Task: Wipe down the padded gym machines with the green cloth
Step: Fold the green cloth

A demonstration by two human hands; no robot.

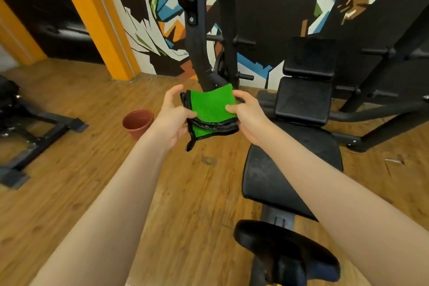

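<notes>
While both arms are stretched forward, the green cloth is held in the air between the two hands, above the wooden floor and just left of the padded bench. The cloth is folded into several layers, its black hem stacked along the near edge, with one corner hanging loose below. The left hand is closed on the cloth's left edge, thumb pressed onto the top face; its grip is clamped on the fabric. The right hand is likewise clamped on the right edge, thumb laid over the green surface, fingers curled beneath. No contact between cloth and bench is seen. Black back pads of the bench are noted farther off, framed by a dark metal upright. A brown plastic pot is seen standing on the floor, left of the hands. A painted mural wall is noted behind.
</notes>
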